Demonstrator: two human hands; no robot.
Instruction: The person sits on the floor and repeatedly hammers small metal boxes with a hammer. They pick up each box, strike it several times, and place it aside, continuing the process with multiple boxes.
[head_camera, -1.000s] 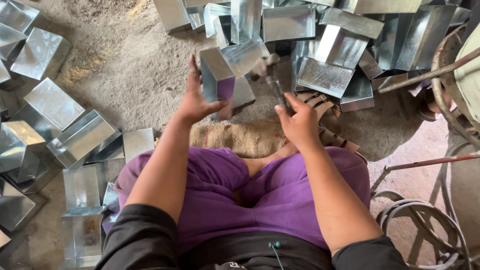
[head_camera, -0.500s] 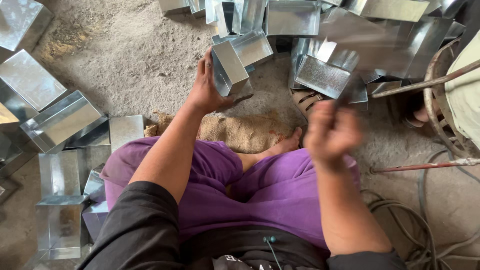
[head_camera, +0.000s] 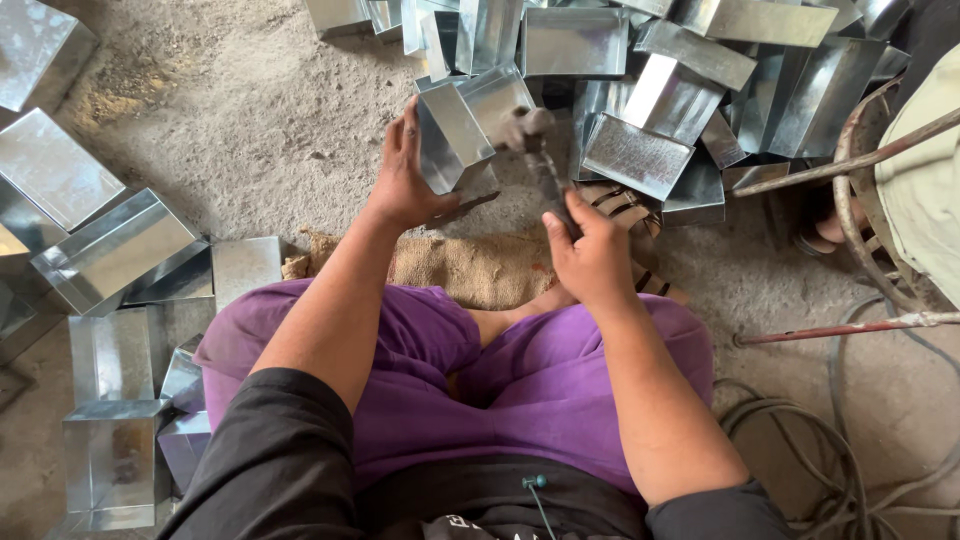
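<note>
I sit cross-legged on the ground in purple trousers. My left hand (head_camera: 405, 180) grips a shiny sheet-metal box (head_camera: 462, 128) by its left side, holding it tilted over a strip of burlap sacking (head_camera: 460, 268). My right hand (head_camera: 592, 252) is closed around the handle of a hammer (head_camera: 530, 135). The hammer's head is blurred and sits against the right edge of the box.
Several more metal boxes are heaped ahead (head_camera: 640, 155) and stacked at my left (head_camera: 115, 250). A rusty metal frame (head_camera: 850, 180) stands at right beside another person's foot (head_camera: 830, 230). Cables (head_camera: 830, 450) coil on the dirt floor at lower right.
My right hand was raised and blurred half a second ago; it has now come down, and the hammer head is at the box. The left hand keeps holding the box.
</note>
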